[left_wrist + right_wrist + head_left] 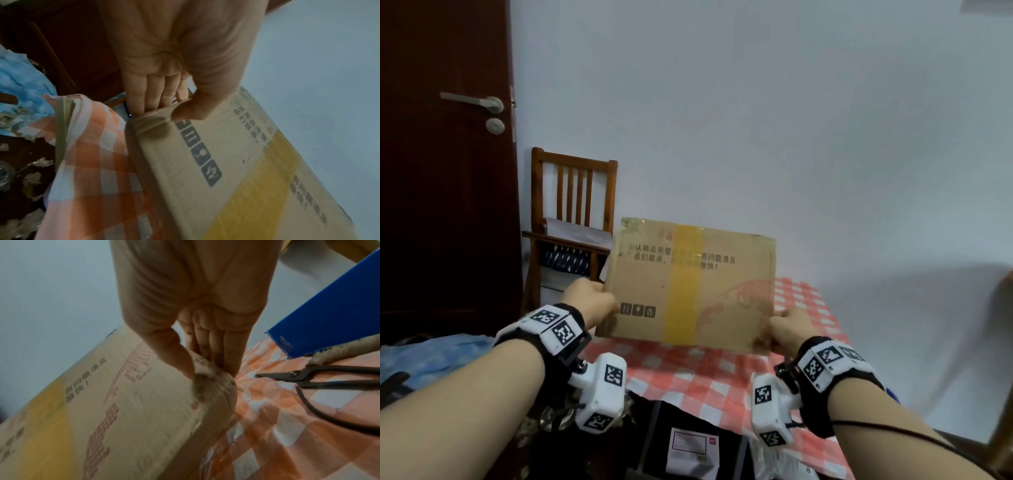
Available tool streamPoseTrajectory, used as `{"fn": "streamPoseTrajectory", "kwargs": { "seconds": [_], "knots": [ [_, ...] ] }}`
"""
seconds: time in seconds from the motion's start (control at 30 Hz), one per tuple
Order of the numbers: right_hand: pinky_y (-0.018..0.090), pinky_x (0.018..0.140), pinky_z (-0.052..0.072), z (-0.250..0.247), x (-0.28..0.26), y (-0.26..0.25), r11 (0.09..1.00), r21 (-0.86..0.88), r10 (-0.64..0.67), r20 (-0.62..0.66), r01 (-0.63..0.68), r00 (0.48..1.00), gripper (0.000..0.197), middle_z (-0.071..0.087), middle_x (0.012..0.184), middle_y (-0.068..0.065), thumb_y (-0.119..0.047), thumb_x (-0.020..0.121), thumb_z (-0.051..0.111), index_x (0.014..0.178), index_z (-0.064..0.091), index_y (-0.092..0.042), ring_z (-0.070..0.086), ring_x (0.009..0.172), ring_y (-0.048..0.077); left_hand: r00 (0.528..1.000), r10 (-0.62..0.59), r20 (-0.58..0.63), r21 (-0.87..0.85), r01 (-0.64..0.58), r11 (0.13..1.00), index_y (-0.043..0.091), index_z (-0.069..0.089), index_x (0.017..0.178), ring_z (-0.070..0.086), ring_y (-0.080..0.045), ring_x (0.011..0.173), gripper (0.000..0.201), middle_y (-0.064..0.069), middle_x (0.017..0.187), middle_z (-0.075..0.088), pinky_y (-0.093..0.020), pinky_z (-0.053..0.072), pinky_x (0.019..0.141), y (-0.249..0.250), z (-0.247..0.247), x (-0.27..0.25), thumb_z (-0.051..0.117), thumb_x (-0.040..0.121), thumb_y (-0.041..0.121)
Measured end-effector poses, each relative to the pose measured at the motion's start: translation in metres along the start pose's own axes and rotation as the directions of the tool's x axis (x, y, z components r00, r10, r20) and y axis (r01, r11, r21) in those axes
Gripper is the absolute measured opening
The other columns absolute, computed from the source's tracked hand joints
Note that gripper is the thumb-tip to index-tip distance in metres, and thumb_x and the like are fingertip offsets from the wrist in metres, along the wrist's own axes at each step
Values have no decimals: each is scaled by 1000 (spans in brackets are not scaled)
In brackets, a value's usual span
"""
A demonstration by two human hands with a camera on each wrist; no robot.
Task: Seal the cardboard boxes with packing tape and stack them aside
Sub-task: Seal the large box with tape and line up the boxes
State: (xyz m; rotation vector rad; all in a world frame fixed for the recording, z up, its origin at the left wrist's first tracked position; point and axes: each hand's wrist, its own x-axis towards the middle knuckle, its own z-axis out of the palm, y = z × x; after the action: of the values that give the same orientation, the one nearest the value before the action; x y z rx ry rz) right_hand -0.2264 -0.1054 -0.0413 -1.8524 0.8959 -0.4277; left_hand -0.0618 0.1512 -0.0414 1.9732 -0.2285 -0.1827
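- Cardboard box: flattish, held up with its broad printed face toward the head camera, above the far part of the counter. Whether its lower edge touches the cloth cannot be told.
- Tape strip: one yellowish band runs top to bottom across the box face, left of centre, crossing the printed text.
- Markings: dark handling symbols sit at the lower left of the face; a red dotted graphic fills the lower right.
- Left hand: grips the box's left edge, thumb on the front face, fingers straight behind.
- Right hand: grips the lower right corner, thumb on the front, fingers behind. That corner is crushed and spotted.
- Counter: covered with a red-and-white checked cloth.
- Scissors: dark metal, lying closed on the cloth to the right of the box, apart from it.
- Blue folder: just beyond the scissors.
- Wooden chair: behind the box's left side, near a dark brown door.
- Black carton with a white label: below the counter's near edge.
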Motion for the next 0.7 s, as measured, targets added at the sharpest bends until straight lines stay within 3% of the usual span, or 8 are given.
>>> {"fn": "streamPoseTrajectory", "kwargs": {
  "seconds": [0.1, 0.17, 0.23, 0.3, 0.37, 0.5, 0.6, 0.7],
  "knots": [
    [40, 76, 51, -4, 1, -6, 981, 188, -31, -46, 40, 998, 10, 64, 98, 19, -13, 88, 54, 85, 61, -7, 59, 79, 26, 996, 6, -92, -227, -26, 974, 3, 67, 74, 62, -40, 82, 43, -25, 82, 66, -48, 50, 81, 17, -4, 0, 53, 62, 42],
    [36, 78, 50, -8, -2, -15, 935, 334, -92, -85, 115, 992, 18, 64, 99, 15, -25, 91, 50, 82, 60, -14, 60, 84, 24, 990, 59, -129, -270, -92, 959, 13, 64, 69, 60, -32, 81, 38, -12, 81, 67, -41, 47, 86, 33, -5, -6, 48, 78, 46],
    [37, 87, 50, -11, -5, -25, 903, 385, -146, -143, 191, 979, 26, 65, 107, 5, -41, 88, 52, 94, 64, -19, 61, 98, 23, 982, 127, -139, -259, -160, 953, 18, 66, 79, 58, -28, 91, 38, -7, 93, 67, -41, 44, 93, 44, -3, -7, 46, 88, 50],
    [33, 98, 41, -12, -9, -31, 936, 229, -224, -200, 268, 954, 40, 59, 117, -4, -50, 92, 48, 116, 62, -22, 55, 113, 22, 975, 170, -147, -191, -196, 962, 23, 66, 98, 55, -29, 107, 40, -9, 115, 63, -42, 40, 100, 50, 0, -9, 40, 93, 53],
    [23, 86, 32, -14, -13, -37, 948, 42, -300, -201, 315, 932, 42, 52, 108, -2, -41, 100, 38, 122, 60, -13, 51, 109, 20, 967, 201, -153, -89, -216, 972, 18, 60, 123, 50, -31, 119, 51, -12, 129, 57, -41, 37, 104, 50, 4, -13, 37, 96, 54],
    [30, 69, 32, -17, -12, -39, 895, -290, -385, -122, 338, 915, 36, 57, 91, 12, -24, 102, 33, 85, 59, -5, 50, 89, 25, 940, 280, -195, 113, -262, 958, 0, 63, 100, 55, -35, 103, 46, -21, 106, 62, -33, 37, 80, 37, 14, -16, 28, 103, 29],
    [36, 98, 39, -9, -20, -46, 629, -648, -573, -14, 430, 819, 34, 58, 125, 10, -27, 101, 37, 120, 57, -8, 50, 117, 28, 940, 270, -211, 152, -241, 959, -5, 62, 101, 55, -36, 102, 51, -23, 107, 61, -34, 37, 82, 35, 12, -16, 23, 104, 26],
    [35, 108, 37, 25, -47, -69, 412, -612, -672, 296, 675, 679, 44, 42, 146, -3, -42, 98, 42, 137, 47, -22, 43, 129, 18, 925, 314, -212, 143, -288, 947, 2, 62, 116, 53, -34, 110, 48, -20, 119, 61, -34, 38, 90, 35, 6, -18, 25, 104, 30]
  ]
}}
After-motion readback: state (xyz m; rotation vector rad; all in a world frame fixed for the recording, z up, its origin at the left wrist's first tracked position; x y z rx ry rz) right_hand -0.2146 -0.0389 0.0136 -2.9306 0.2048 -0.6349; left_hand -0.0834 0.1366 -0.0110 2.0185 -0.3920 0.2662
